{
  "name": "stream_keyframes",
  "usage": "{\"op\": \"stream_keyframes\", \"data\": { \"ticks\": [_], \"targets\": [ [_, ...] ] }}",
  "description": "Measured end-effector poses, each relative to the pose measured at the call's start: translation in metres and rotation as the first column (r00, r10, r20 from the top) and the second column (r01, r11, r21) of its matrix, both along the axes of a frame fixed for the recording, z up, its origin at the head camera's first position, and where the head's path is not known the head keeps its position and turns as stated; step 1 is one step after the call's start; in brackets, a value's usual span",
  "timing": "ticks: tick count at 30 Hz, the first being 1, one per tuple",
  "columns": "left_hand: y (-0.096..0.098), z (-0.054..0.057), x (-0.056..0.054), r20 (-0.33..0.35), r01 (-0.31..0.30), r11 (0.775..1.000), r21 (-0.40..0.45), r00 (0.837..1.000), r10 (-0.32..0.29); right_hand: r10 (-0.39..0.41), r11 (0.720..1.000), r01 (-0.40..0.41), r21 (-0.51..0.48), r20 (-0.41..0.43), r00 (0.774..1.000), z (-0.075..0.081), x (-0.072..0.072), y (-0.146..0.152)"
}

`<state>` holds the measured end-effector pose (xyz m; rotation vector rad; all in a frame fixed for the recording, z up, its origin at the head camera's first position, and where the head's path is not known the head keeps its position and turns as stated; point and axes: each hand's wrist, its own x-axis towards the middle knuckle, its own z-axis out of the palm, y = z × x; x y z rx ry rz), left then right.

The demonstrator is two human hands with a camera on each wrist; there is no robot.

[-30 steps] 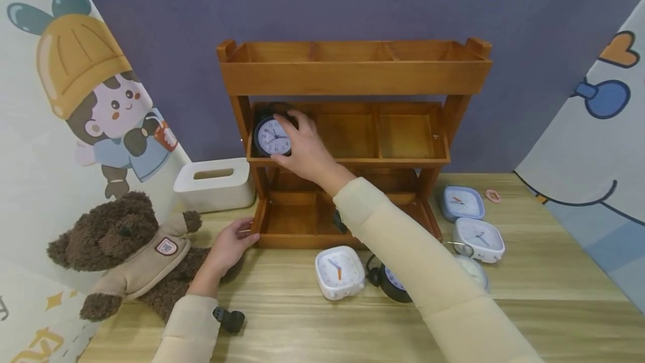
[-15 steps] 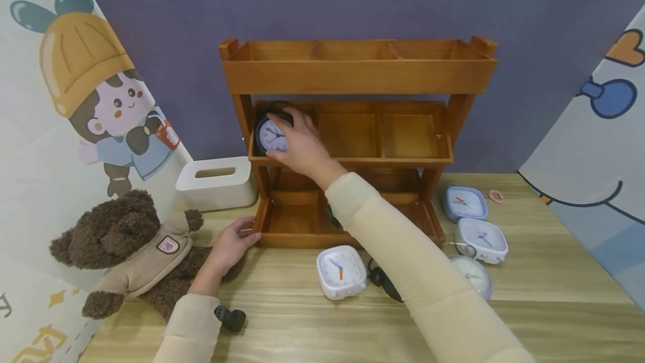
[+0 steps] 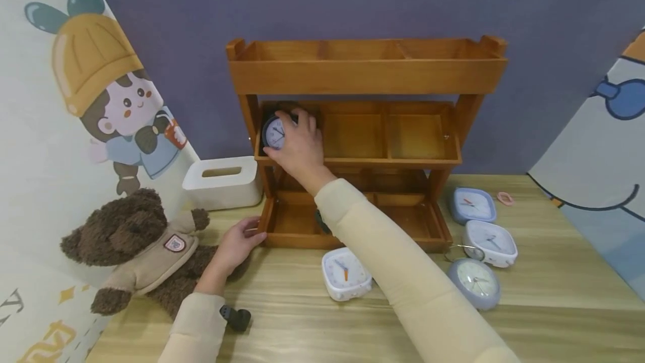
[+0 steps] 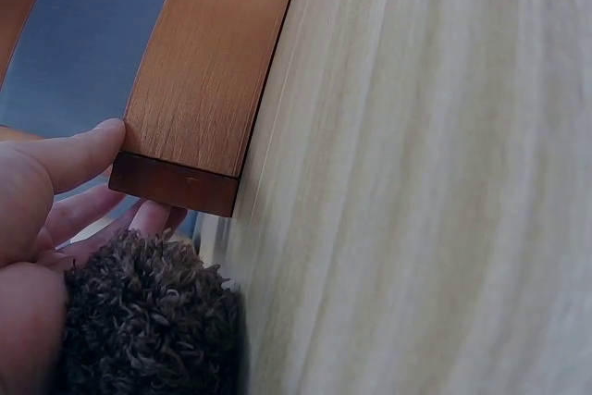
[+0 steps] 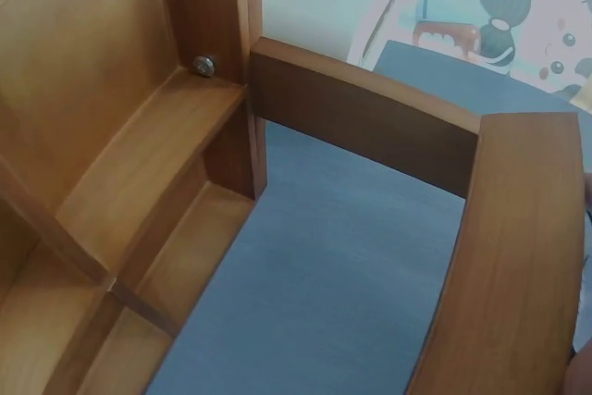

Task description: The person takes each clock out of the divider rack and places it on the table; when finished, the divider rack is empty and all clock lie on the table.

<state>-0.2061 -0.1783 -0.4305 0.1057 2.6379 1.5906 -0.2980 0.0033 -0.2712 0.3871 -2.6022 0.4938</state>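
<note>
A black round alarm clock (image 3: 274,134) with a white face stands in the left compartment of the wooden shelf's (image 3: 363,77) middle tier. My right hand (image 3: 302,147) grips it from the right, thumb at the lower front and fingers over the top, hiding its right part. In the right wrist view, only a sliver of that hand shows at the right edge. My left hand (image 3: 239,244) holds the shelf's lower left end; in the left wrist view the thumb lies on one side of the end board (image 4: 199,71) and the fingers on the other.
A white square clock (image 3: 346,274) stands before the shelf. At right are a blue clock (image 3: 473,204), another white clock (image 3: 490,242), a grey round clock (image 3: 475,283) and a pink ring (image 3: 505,198). A teddy bear (image 3: 151,251) and a white tissue box (image 3: 223,184) are left.
The right hand has shifted the black clock slightly left in its compartment, its face turned more leftward. The right sleeve now uncovers the grey clock and hides the black one on the table.
</note>
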Motion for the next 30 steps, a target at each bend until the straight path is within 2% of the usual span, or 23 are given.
{"op": "stream_keyframes", "data": {
  "ticks": [11,18,22,30],
  "targets": [
    [0.0000,0.0035,-0.0034,-0.006,0.005,1.000,-0.022,1.000,-0.005,-0.026,0.999,0.027,0.018,-0.035,0.999,0.0000,-0.0001,0.0042],
    [0.0004,0.0017,-0.0029,-0.004,0.007,1.000,-0.009,1.000,-0.007,-0.028,1.000,0.027,-0.010,-0.011,1.000,0.0014,0.0004,0.0024],
    [0.0007,0.0010,-0.0020,-0.002,0.005,1.000,-0.003,1.000,-0.005,-0.008,0.998,0.006,-0.056,-0.044,0.999,-0.0012,0.0004,0.0039],
    [-0.0002,0.0004,-0.0025,0.007,-0.005,1.000,-0.019,1.000,0.005,0.067,0.980,-0.093,-0.177,-0.148,0.987,-0.0054,0.0001,0.0083]
  ]
}}
